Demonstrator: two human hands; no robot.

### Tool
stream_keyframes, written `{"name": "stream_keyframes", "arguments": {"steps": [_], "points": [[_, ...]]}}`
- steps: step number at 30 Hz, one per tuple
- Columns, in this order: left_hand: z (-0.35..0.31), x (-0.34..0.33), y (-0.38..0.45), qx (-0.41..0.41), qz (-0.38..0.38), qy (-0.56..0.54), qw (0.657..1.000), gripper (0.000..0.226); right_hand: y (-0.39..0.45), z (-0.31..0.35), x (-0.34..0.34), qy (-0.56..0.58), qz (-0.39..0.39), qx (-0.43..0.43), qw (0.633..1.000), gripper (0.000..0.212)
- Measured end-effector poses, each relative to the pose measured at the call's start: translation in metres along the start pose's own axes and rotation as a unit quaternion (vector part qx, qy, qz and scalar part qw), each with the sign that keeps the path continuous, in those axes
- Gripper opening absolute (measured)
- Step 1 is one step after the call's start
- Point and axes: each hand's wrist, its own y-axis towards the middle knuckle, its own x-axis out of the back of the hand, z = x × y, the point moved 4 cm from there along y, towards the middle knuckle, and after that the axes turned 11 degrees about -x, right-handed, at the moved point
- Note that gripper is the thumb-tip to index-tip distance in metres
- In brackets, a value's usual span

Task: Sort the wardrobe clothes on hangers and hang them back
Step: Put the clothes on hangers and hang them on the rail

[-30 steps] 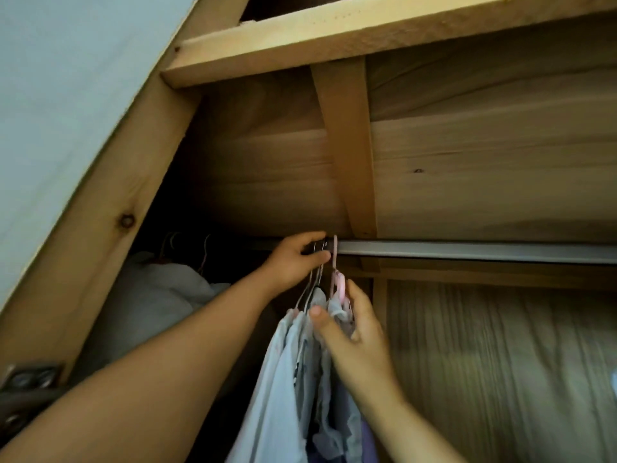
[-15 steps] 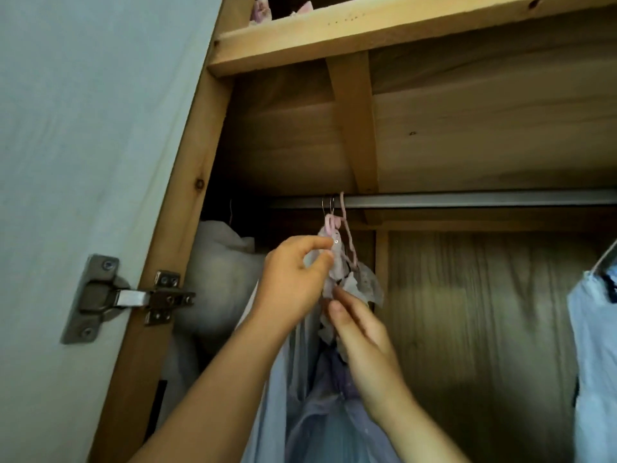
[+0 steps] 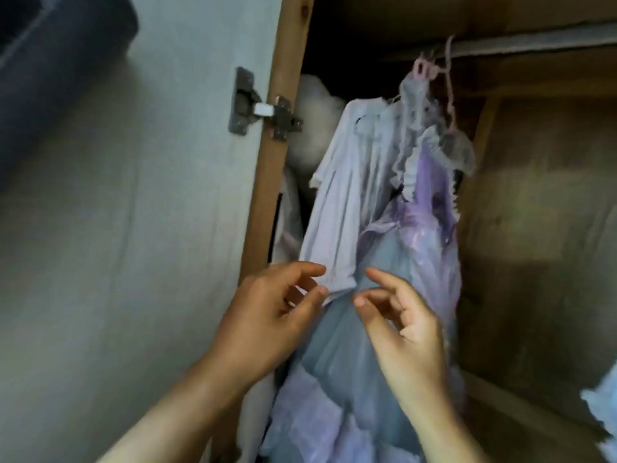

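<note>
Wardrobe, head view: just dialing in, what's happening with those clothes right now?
A person is sorting clothes at the wardrobe. A pale lilac shirt and a purple ruffled dress hang from the rail, the dress on a pink hanger. The left hand and the right hand are low, fingers loosely spread near the shirt's hem, gripping nothing. The door hinge sits at left.
</note>
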Motion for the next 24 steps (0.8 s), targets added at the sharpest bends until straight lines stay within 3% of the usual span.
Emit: {"name": "stream_keyframes", "arguments": {"steps": [3, 6, 12, 17, 20, 24], "points": [[0.002, 0.028, -0.064, 0.083, 0.020, 0.055, 0.995, 0.019, -0.045, -0.018, -0.033, 0.035, 0.078, -0.027, 0.996, 0.031], [-0.003, 0.066, -0.132, 0.164, 0.026, 0.135, 0.977, 0.024, -0.092, -0.030, -0.079, 0.068, 0.178, -0.048, 0.981, 0.034], [-0.045, 0.153, -0.271, 0.322, -0.036, 0.282, 0.903, 0.037, -0.190, -0.010, -0.174, 0.118, 0.373, -0.038, 0.919, 0.027], [-0.116, 0.227, -0.377, 0.428, -0.082, 0.427, 0.793, 0.038, -0.277, 0.032, -0.242, 0.166, 0.511, 0.004, 0.843, 0.024], [-0.171, 0.266, -0.438, 0.491, -0.146, 0.492, 0.705, 0.039, -0.329, 0.065, -0.280, 0.188, 0.567, 0.036, 0.801, 0.028], [-0.229, 0.299, -0.505, 0.575, -0.162, 0.539, 0.595, 0.020, -0.387, 0.113, -0.325, 0.209, 0.625, 0.081, 0.748, 0.031]]}}
